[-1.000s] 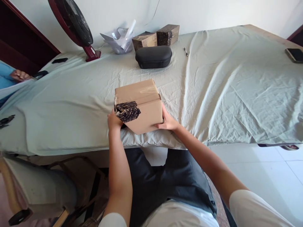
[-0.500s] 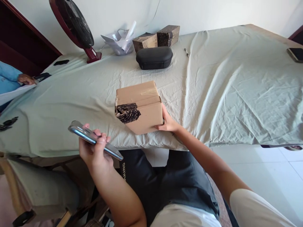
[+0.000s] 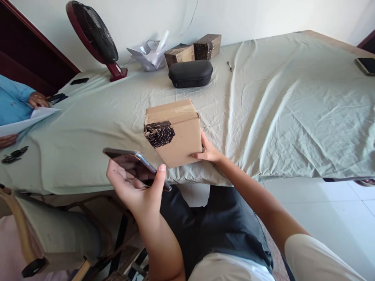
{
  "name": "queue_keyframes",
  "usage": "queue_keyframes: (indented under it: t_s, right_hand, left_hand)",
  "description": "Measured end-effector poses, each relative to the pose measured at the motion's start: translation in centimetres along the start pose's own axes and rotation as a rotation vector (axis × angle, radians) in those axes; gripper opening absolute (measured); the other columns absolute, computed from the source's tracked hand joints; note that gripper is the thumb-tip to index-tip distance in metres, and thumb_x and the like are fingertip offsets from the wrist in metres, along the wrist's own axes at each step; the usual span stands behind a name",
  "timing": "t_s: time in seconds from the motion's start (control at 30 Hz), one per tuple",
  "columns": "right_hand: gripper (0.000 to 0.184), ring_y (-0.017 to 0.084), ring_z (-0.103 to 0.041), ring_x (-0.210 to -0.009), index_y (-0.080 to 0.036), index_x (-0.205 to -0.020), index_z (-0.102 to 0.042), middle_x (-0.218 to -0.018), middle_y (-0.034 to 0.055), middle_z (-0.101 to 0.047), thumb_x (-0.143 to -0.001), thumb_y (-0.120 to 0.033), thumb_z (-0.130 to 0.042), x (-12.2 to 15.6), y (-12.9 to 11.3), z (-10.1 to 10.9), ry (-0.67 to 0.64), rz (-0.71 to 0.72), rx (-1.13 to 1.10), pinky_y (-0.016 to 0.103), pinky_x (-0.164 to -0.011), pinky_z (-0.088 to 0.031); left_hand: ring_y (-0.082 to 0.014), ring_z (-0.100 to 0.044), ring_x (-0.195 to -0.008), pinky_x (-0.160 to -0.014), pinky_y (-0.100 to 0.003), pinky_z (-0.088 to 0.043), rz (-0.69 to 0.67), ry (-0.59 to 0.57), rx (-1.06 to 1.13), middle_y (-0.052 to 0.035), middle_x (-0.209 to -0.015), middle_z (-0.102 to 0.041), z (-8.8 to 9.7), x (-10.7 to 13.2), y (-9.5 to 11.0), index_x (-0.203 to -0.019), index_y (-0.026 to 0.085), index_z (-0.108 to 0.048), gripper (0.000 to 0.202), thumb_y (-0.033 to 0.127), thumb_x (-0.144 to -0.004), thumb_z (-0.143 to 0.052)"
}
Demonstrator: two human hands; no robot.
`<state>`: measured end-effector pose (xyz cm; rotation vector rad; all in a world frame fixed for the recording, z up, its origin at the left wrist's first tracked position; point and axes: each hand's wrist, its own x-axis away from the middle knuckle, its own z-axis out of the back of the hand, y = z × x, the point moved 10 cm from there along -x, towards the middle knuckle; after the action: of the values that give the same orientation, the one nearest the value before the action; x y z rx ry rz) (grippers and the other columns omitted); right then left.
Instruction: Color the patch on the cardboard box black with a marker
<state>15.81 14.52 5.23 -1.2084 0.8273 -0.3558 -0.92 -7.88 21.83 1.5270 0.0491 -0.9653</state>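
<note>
A small cardboard box (image 3: pixel 175 130) with a black scribbled patch on its front stands tilted at the near edge of the cloth-covered table (image 3: pixel 263 109). My right hand (image 3: pixel 208 152) grips the box's lower right corner, fingers behind it. My left hand (image 3: pixel 134 187) holds a dark smartphone (image 3: pixel 135 166) flat in its palm just left of and below the box, thumb curled over the phone's right edge.
At the back stand a black hard case (image 3: pixel 190 73), two brown boxes (image 3: pixel 191 51), crumpled plastic (image 3: pixel 148 52), a pen (image 3: pixel 230 65) and a red fan (image 3: pixel 98 37). Another phone (image 3: pixel 365 65) lies far right. A person in a blue sleeve (image 3: pixel 14 103) sits at the left with paper.
My left hand left the box, picked up a phone and brought it up beside the box, turning the screen upward. My right hand kept its hold on the box.
</note>
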Motion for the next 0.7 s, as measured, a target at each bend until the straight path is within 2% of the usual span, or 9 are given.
queue_keyframes:
  t_s: [0.2, 0.33, 0.4, 0.47, 0.53, 0.63, 0.7]
  right_hand:
    - [0.145, 0.048, -0.013, -0.183, -0.035, -0.189, -0.008, -0.197, 0.0149, -0.012, -0.078, -0.067, -0.097, -0.1, -0.1, 0.0, -0.012, 0.021, 0.011, 0.074, -0.147, -0.019]
    - [0.145, 0.048, -0.02, -0.181, -0.037, -0.189, -0.011, -0.196, 0.0129, -0.016, -0.076, -0.067, -0.098, -0.1, -0.1, 0.2, 0.011, -0.008, -0.007, 0.074, -0.147, -0.022]
    - [0.145, 0.048, -0.025, -0.179, -0.038, -0.189, -0.012, -0.195, 0.0124, -0.021, -0.076, -0.068, -0.098, -0.1, -0.3, 0.3, 0.031, -0.021, -0.034, 0.075, -0.146, -0.023]
    - [0.145, 0.048, -0.028, -0.178, -0.037, -0.189, -0.012, -0.194, 0.013, -0.025, -0.076, -0.068, -0.097, -0.1, -0.4, 0.4, 0.049, -0.036, -0.079, 0.075, -0.146, -0.024]
    - [0.146, 0.048, -0.03, -0.177, -0.037, -0.189, -0.011, -0.194, 0.013, -0.028, -0.076, -0.069, -0.097, -0.1, -0.4, 0.4, 0.067, -0.059, -0.13, 0.074, -0.146, -0.025]
    - [0.146, 0.047, -0.032, -0.177, -0.038, -0.189, -0.011, -0.193, 0.0119, -0.031, -0.075, -0.069, -0.097, -0.1, -0.5, 0.5, 0.089, -0.083, -0.186, 0.072, -0.146, -0.026]
    - [0.145, 0.047, -0.034, -0.176, -0.037, -0.188, -0.013, -0.191, 0.0118, -0.035, -0.074, -0.069, -0.097, -0.2, -0.5, 0.5, 0.101, -0.093, -0.214, 0.071, -0.145, -0.029]
  left_hand:
    - [-0.0277, -0.073, -0.126, -0.105, -0.042, -0.064, -0.002, -0.022, -0.002, -0.0156, -0.143, -0.068, -0.7, 0.3, -0.2, -0.155, 0.021, -0.053, 0.088, 0.033, -0.077, -0.093]
    - [-0.03, -0.071, -0.142, -0.121, -0.045, -0.059, 0.022, -0.046, -0.046, -0.0192, -0.159, -0.066, -0.6, 0.1, -1.9, -0.164, 0.02, -0.051, 0.091, 0.036, -0.083, -0.087]
    - [-0.0324, -0.067, -0.15, -0.127, -0.047, -0.056, 0.077, -0.041, -0.139, -0.0198, -0.168, -0.062, -0.1, -0.6, -4.0, -0.17, 0.019, -0.049, 0.093, 0.04, -0.086, -0.083]
    - [-0.0365, -0.063, -0.157, -0.132, -0.051, -0.051, 0.194, -0.037, -0.341, -0.0206, -0.171, -0.061, 0.4, -1.7, -7.3, -0.176, 0.018, -0.046, 0.097, 0.044, -0.089, -0.081]
    - [-0.0438, -0.061, -0.159, -0.136, -0.055, -0.047, 0.355, -0.066, -0.607, -0.0269, -0.165, -0.064, 0.4, -2.8, -11.1, -0.18, 0.008, -0.044, 0.106, 0.045, -0.088, -0.084]
    - [-0.0521, -0.06, -0.156, -0.133, -0.063, -0.047, 0.551, -0.283, -0.876, -0.0353, -0.159, -0.066, -1.8, -3.4, -16.1, -0.179, -0.002, -0.044, 0.108, 0.046, -0.091, -0.083]
    - [-0.0551, -0.057, -0.157, -0.13, -0.068, -0.047, 0.586, -0.358, -0.918, -0.0382, -0.162, -0.063, -3.5, -3.6, -18.0, -0.178, -0.003, -0.045, 0.104, 0.044, -0.093, -0.081]
